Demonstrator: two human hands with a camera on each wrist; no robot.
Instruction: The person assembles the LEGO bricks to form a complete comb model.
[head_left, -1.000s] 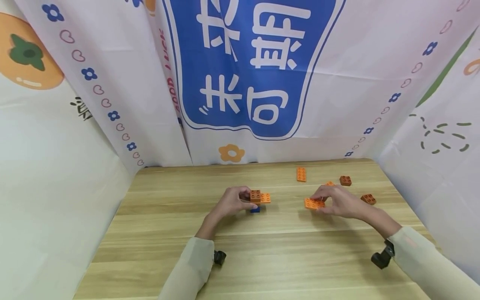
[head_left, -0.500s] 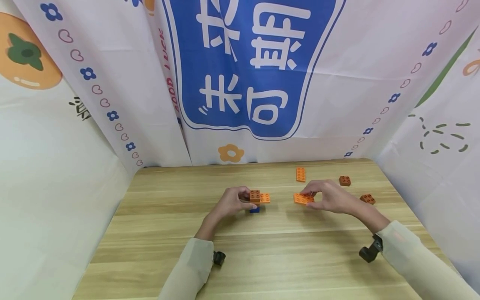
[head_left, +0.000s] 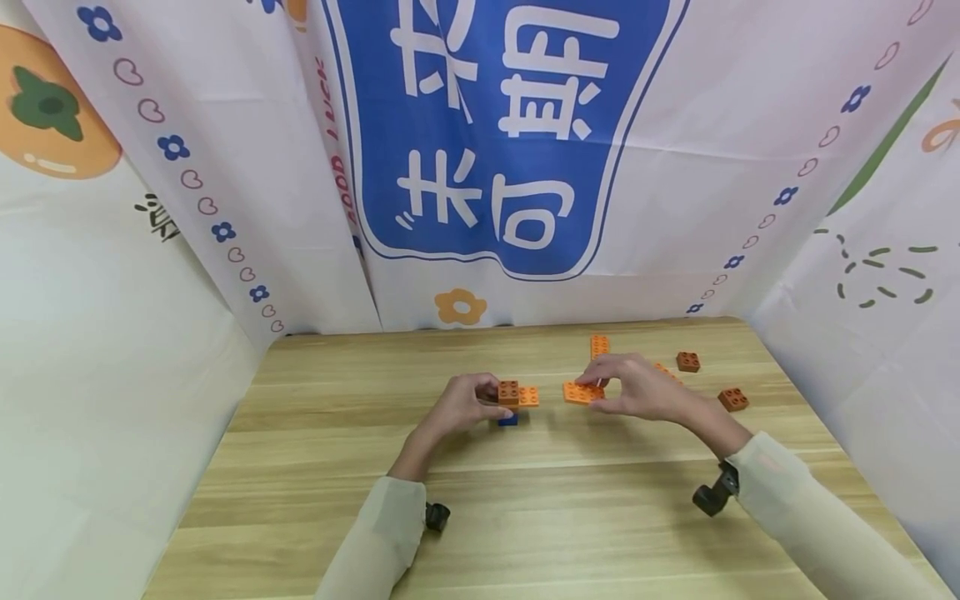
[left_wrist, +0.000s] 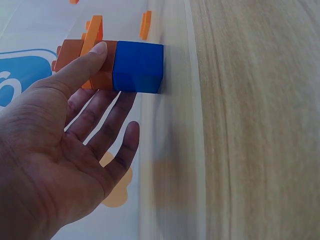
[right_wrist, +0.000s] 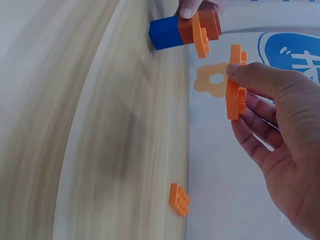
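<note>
My left hand (head_left: 467,402) grips a small stack of toy building bricks by its side, thumb on the lower brown brick. At the bottom of the stack is a blue brick (left_wrist: 138,66). Above the lower brown brick (left_wrist: 104,74) an orange plate (head_left: 529,396) juts out to the right, capped by a second brown brick (head_left: 508,392). My right hand (head_left: 633,387) pinches a flat orange studded plate (right_wrist: 234,102) between thumb and fingers. It is held level above the table, studs up, a short gap to the right of the stack's jutting plate.
Beyond the right hand lies a loose orange plate (head_left: 599,345); another orange plate (head_left: 666,372) is partly hidden behind that hand. Two brown bricks (head_left: 687,361) rest at the table's right side. A printed cloth (head_left: 487,293) hangs along the table's back edge.
My right hand has moved left with the orange plate, closing much of the distance to the stack. The left hand and the stack have stayed in place.
</note>
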